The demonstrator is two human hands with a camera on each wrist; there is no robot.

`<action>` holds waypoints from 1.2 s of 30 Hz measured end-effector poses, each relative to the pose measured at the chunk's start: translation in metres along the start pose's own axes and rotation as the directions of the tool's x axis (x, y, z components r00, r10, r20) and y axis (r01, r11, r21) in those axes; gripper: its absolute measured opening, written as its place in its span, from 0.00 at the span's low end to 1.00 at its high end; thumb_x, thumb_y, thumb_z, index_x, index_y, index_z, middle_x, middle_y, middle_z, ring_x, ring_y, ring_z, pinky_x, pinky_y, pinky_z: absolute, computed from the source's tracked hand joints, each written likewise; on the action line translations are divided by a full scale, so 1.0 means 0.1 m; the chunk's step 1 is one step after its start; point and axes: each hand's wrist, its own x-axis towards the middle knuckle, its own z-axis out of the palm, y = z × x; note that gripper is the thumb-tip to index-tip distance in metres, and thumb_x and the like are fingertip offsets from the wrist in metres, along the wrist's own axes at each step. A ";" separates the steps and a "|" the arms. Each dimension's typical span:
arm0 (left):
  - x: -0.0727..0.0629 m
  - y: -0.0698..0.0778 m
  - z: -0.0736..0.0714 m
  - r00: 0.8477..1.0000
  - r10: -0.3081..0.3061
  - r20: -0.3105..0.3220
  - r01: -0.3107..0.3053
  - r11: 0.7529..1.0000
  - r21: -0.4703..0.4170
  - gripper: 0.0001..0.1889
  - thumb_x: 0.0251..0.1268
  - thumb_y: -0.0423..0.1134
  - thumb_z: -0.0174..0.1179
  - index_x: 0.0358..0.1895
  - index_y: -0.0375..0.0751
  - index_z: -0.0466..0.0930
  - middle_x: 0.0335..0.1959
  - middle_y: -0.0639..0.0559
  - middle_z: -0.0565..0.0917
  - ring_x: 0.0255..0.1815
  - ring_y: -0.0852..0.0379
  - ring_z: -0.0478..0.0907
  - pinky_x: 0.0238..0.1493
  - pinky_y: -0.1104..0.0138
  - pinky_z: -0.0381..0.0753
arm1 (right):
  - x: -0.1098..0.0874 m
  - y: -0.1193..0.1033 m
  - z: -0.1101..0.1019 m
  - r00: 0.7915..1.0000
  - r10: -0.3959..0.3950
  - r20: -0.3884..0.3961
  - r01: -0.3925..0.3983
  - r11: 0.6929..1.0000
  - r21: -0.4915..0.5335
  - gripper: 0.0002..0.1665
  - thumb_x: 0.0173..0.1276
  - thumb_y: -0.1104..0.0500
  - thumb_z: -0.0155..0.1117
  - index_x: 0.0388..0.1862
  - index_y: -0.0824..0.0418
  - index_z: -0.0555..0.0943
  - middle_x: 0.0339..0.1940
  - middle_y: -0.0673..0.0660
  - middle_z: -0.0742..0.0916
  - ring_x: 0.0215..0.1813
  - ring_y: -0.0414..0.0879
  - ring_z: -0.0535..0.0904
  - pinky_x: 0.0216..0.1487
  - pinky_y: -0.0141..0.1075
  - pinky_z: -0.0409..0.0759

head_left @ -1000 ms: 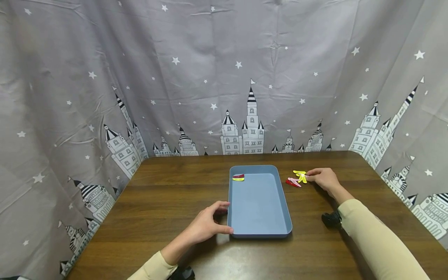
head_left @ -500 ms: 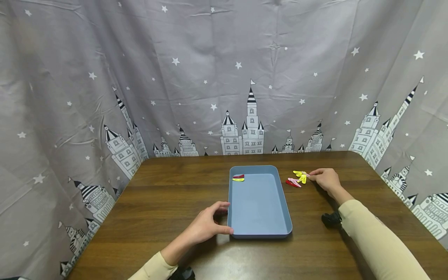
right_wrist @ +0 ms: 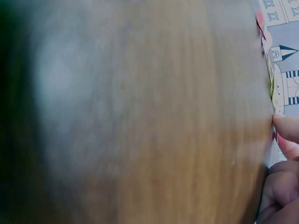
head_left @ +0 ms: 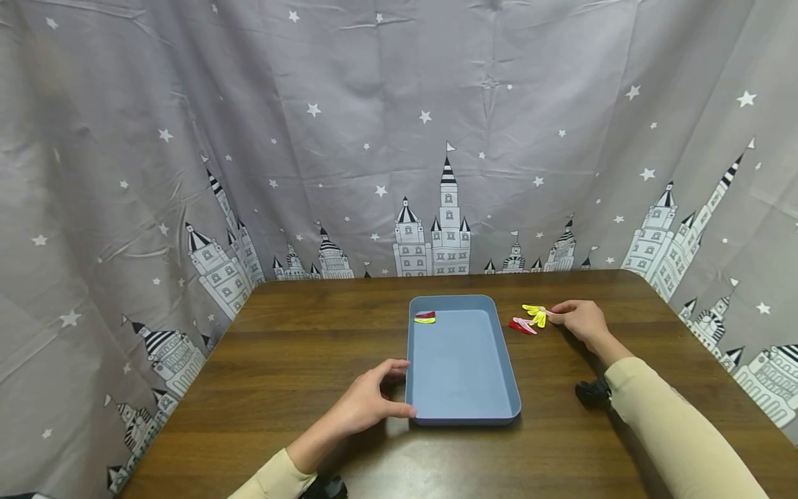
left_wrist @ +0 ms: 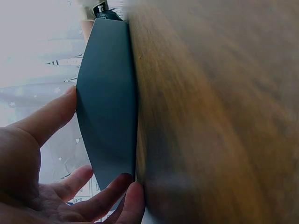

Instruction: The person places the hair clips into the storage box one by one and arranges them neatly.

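Observation:
Along the left side of a blue-grey tray (head_left: 464, 367), my left hand (head_left: 368, 398) rests its thumb on the rim near the front corner. In the left wrist view its loose fingers touch the tray's side wall (left_wrist: 107, 102). To the right of the tray, my right hand (head_left: 582, 322) pinches a pink hair clip (head_left: 550, 314) between thumb and forefinger, at the edge of a small pile. That pile has yellow hair clips (head_left: 539, 319), another pink clip and a red hair clip (head_left: 519, 327). In the right wrist view the fingertips (right_wrist: 286, 127) sit right by the clips.
Inside the tray, at its back left corner, a dark red clip (head_left: 426, 314) and a yellow clip (head_left: 424, 320) lie side by side. The wooden table (head_left: 312, 333) ends at a grey castle-print curtain (head_left: 349, 173).
My right fingertips have drawn slightly to the right, and more of the pink clip shows between them and the yellow clips. My left hand and the tray have stayed put.

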 end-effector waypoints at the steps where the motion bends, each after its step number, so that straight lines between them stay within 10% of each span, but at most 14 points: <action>1: 0.00 0.00 0.00 1.000 0.001 0.000 -0.001 1.000 0.001 0.41 0.49 0.49 0.79 0.69 0.45 0.72 0.61 0.44 0.82 0.64 0.43 0.76 0.64 0.44 0.70 | 0.00 -0.01 0.01 1.000 -0.011 -0.009 0.011 1.000 -0.022 0.19 0.64 0.53 0.71 0.45 0.68 0.87 0.45 0.68 0.87 0.42 0.57 0.79 0.43 0.44 0.73; 4: 0.00 0.00 0.00 1.000 0.001 0.000 -0.001 1.000 0.003 0.41 0.48 0.49 0.79 0.69 0.45 0.72 0.61 0.44 0.82 0.64 0.43 0.76 0.63 0.43 0.71 | 0.00 -0.02 0.03 0.999 -0.026 -0.024 0.024 0.998 -0.060 0.18 0.66 0.53 0.70 0.43 0.68 0.87 0.55 0.71 0.85 0.57 0.65 0.76 0.56 0.53 0.70; 12: 0.01 0.00 0.00 1.000 0.006 0.000 -0.006 1.000 0.007 0.41 0.49 0.49 0.79 0.69 0.45 0.72 0.61 0.43 0.82 0.65 0.43 0.76 0.63 0.44 0.71 | 0.00 -0.05 0.06 0.998 -0.005 -0.063 -0.001 0.995 -0.100 0.16 0.68 0.54 0.67 0.41 0.68 0.87 0.50 0.71 0.86 0.54 0.66 0.77 0.53 0.53 0.72; 19: 0.00 -0.01 0.00 1.000 0.005 -0.002 -0.005 1.000 0.007 0.41 0.49 0.49 0.79 0.69 0.45 0.72 0.61 0.44 0.82 0.65 0.43 0.76 0.63 0.44 0.71 | -0.01 0.01 0.02 0.996 0.006 -0.092 -0.013 0.997 -0.082 0.18 0.66 0.53 0.67 0.40 0.70 0.86 0.43 0.70 0.86 0.44 0.61 0.78 0.39 0.43 0.72; 25: 0.00 -0.01 0.00 1.000 0.004 -0.001 -0.004 1.000 0.007 0.41 0.49 0.49 0.79 0.68 0.45 0.72 0.61 0.44 0.82 0.64 0.43 0.76 0.63 0.45 0.71 | 0.00 0.13 -0.06 0.997 0.082 0.011 -0.082 0.987 0.137 0.24 0.62 0.57 0.72 0.50 0.74 0.82 0.21 0.48 0.77 0.18 0.38 0.67 0.19 0.32 0.68; 36: 0.00 0.00 -0.01 1.000 0.011 0.000 -0.011 1.000 0.003 0.42 0.48 0.49 0.79 0.68 0.43 0.72 0.60 0.44 0.83 0.64 0.43 0.77 0.63 0.44 0.71 | -0.04 0.12 -0.10 0.993 0.102 0.062 -0.113 0.969 0.219 0.25 0.64 0.62 0.69 0.55 0.78 0.79 0.14 0.41 0.73 0.14 0.34 0.61 0.17 0.30 0.62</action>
